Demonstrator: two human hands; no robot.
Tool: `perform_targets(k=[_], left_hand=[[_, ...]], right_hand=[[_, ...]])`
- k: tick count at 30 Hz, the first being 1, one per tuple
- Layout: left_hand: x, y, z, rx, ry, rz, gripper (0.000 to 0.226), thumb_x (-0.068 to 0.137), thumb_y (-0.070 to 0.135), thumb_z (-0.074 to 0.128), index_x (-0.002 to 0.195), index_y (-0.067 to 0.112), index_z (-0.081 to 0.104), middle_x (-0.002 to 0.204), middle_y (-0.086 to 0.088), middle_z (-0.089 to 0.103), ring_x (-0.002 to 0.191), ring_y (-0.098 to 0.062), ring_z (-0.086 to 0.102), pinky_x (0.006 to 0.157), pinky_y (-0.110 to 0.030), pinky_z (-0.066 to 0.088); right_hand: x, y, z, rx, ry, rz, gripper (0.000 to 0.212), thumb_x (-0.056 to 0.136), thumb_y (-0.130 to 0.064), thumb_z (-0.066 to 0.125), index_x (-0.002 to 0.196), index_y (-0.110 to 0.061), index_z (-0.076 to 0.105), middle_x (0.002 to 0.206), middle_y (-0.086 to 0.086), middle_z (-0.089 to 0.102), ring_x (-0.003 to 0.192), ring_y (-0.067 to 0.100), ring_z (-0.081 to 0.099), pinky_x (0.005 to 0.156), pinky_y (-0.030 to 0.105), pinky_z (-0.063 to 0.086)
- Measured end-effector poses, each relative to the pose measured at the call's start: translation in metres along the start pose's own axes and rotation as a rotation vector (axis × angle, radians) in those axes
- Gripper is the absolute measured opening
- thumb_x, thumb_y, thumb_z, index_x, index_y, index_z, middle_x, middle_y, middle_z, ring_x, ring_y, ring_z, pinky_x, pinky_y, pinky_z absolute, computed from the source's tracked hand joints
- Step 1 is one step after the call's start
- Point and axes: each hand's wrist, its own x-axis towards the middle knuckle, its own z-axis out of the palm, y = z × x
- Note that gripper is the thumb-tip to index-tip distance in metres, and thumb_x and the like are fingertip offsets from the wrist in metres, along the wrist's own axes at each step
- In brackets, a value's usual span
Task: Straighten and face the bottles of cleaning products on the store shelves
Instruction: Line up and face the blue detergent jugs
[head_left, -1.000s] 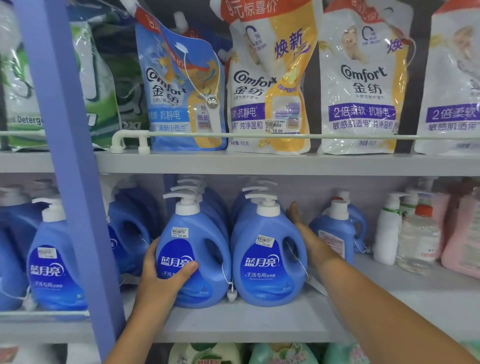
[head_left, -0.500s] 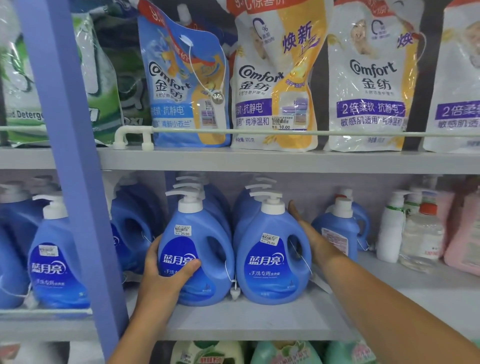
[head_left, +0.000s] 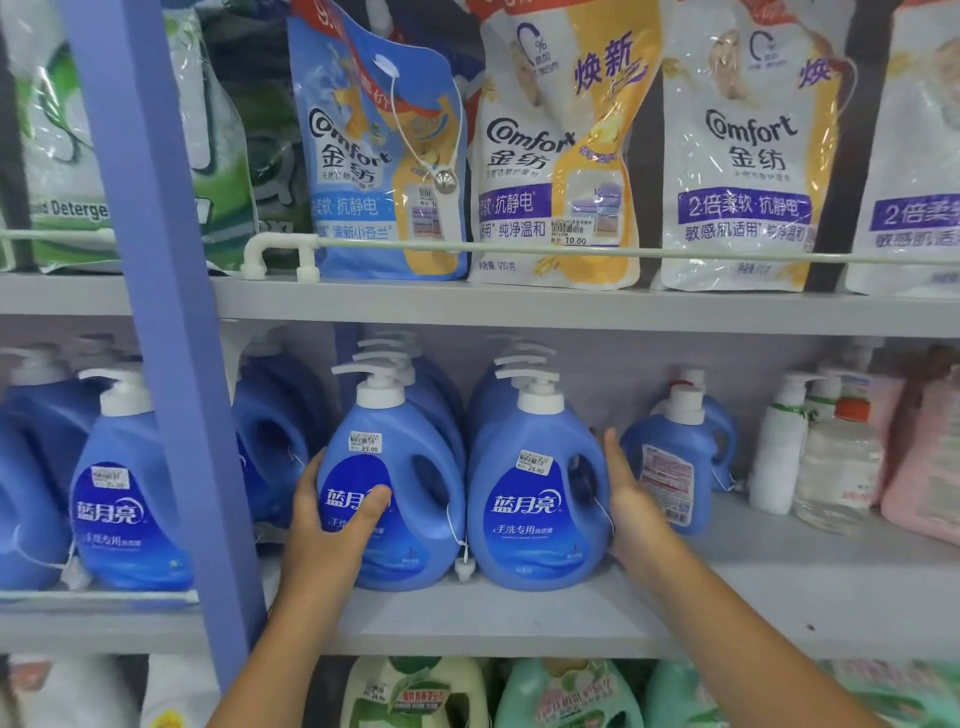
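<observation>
On middle shelf (head_left: 519, 618), hands flanking two front blue bottles (head_left: 535, 499), edge clear

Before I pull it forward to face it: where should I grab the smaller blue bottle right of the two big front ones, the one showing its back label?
Take the smaller blue bottle by its loop handle, which points right and rearward. Come in from the right, where the shelf is bare in front. The right hand fills the gap on its left.

Glossy blue plastic bottles (head_left: 535, 499), matt shelf (head_left: 519, 618)
</observation>
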Motion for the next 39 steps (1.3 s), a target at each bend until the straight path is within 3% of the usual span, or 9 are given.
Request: perform_targets(k=[4,10,17,20,23,27,32,35,39], left_hand=[[0.001,0.002,0.0,-0.014,0.008,-0.018,0.057,0.075,0.053,0.083,0.105,0.08,0.043,0.118,0.027,0.063,0.105,0.002,0.064,0.087,-0.032,0.056],[0.002,0.003,-0.005,-0.045,0.002,-0.035,0.068,0.057,0.068,0.083,0.114,0.077,0.046,0.112,0.033,0.066,0.104,0.003,0.066,0.084,-0.031,0.056],[0.003,0.004,-0.006,-0.043,-0.017,-0.035,0.073,0.055,0.072,0.083,0.118,0.075,0.047,0.11,0.038,0.065,0.098,0.006,0.068,0.076,-0.024,0.057],[0.003,0.003,-0.006,-0.043,-0.004,-0.051,0.07,0.054,0.073,0.084,0.113,0.077,0.047,0.107,0.037,0.065,0.102,0.0,0.068,0.069,-0.02,0.058],[0.003,0.003,-0.005,-0.043,0.001,-0.079,0.059,0.065,0.062,0.084,0.107,0.079,0.047,0.105,0.036,0.065,0.103,-0.002,0.067,0.061,-0.013,0.056],[0.002,0.005,-0.004,-0.027,0.013,-0.086,0.054,0.077,0.05,0.084,0.104,0.079,0.047,0.107,0.033,0.066,0.1,-0.002,0.068,0.066,-0.018,0.057],[-0.001,0.013,-0.005,-0.054,-0.013,-0.091,0.053,0.058,0.065,0.082,0.098,0.08,0.05,0.098,0.039,0.066,0.089,0.009,0.068,0.056,-0.011,0.055],[-0.002,0.015,-0.004,-0.059,-0.006,-0.074,0.055,0.053,0.066,0.08,0.098,0.078,0.051,0.105,0.03,0.066,0.093,0.002,0.069,0.058,-0.012,0.056],[-0.004,0.009,-0.005,-0.014,-0.008,-0.015,0.082,0.061,0.054,0.094,0.126,0.066,0.045,0.128,0.022,0.059,0.114,-0.005,0.063,0.087,-0.033,0.06]], right_hand=[[0.0,0.0,0.001,-0.023,0.0,0.027,0.046,0.088,-0.066,0.063,0.094,-0.023,0.077,0.092,0.001,0.081,0.089,0.021,0.076,0.079,0.035,0.057],[-0.003,0.001,0.003,-0.025,-0.034,0.053,0.039,0.094,-0.059,0.061,0.1,-0.023,0.076,0.101,0.006,0.08,0.106,0.031,0.072,0.102,0.049,0.054],[-0.007,-0.003,0.003,-0.107,-0.083,0.065,0.066,0.06,-0.078,0.068,0.098,-0.025,0.077,0.099,0.006,0.08,0.098,0.026,0.075,0.091,0.042,0.057],[-0.013,-0.004,0.001,-0.201,-0.047,0.002,0.057,0.075,-0.081,0.057,0.099,-0.032,0.076,0.089,-0.011,0.079,0.09,0.011,0.074,0.077,0.028,0.057],[-0.024,0.008,-0.003,-0.328,-0.126,-0.242,0.066,0.077,-0.081,0.061,0.131,-0.043,0.061,0.109,-0.022,0.073,0.094,-0.011,0.068,0.065,0.008,0.053],[-0.03,0.018,-0.004,-0.299,-0.186,-0.394,0.09,0.061,-0.067,0.088,0.137,-0.034,0.053,0.118,-0.022,0.069,0.108,-0.001,0.069,0.073,0.018,0.059],[-0.035,0.016,-0.003,-0.271,-0.189,-0.415,0.059,0.071,-0.051,0.089,0.121,-0.046,0.06,0.115,-0.02,0.071,0.106,0.003,0.07,0.07,0.02,0.06],[-0.042,0.012,-0.001,-0.268,-0.186,-0.431,0.049,0.073,-0.043,0.086,0.114,-0.055,0.061,0.116,-0.019,0.071,0.108,0.004,0.07,0.071,0.02,0.06],[-0.059,0.015,-0.003,-0.297,-0.18,-0.45,0.083,0.056,-0.055,0.097,0.126,-0.057,0.051,0.123,-0.027,0.064,0.112,-0.003,0.066,0.074,0.02,0.06]])
